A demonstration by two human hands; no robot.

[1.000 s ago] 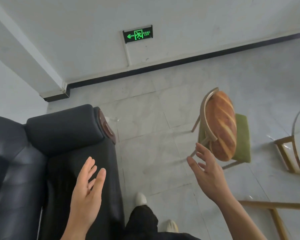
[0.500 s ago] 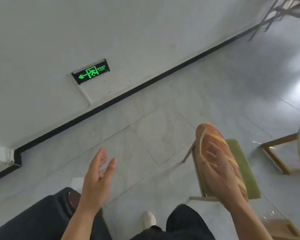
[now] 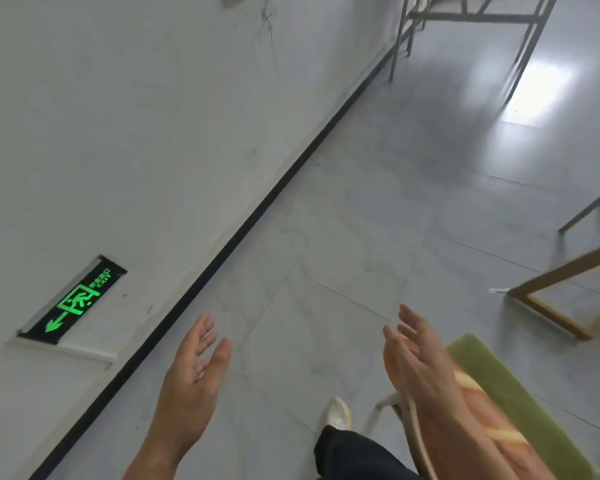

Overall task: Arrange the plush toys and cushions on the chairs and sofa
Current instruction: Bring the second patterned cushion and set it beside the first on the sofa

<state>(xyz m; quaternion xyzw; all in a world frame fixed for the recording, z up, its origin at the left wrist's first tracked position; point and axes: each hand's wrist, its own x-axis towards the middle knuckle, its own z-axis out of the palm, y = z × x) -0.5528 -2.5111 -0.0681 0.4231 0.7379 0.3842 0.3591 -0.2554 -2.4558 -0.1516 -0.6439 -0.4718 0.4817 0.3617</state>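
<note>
A bread-loaf plush cushion [image 3: 489,427], brown with pale stripes, leans on a wooden chair with a green seat pad [image 3: 513,393] at the lower right. My right hand [image 3: 420,358] hovers in front of the cushion's upper end with its fingers spread and holds nothing. Whether it touches the cushion I cannot tell. My left hand [image 3: 191,372] is raised over the bare floor, fingers apart, empty. The sofa is out of view.
A white wall with a black skirting [image 3: 257,216] runs diagonally, bearing a green exit sign [image 3: 73,301]. A wooden table leg frame [image 3: 555,296] stands at the right. Metal-legged furniture [image 3: 465,26] is at the top. My shoe [image 3: 338,412] is on the grey tiles.
The view has swung right and up, so the black sofa has left the frame. My right hand has come off the cushion's face and lifted to its upper end. Both hands stay empty.
</note>
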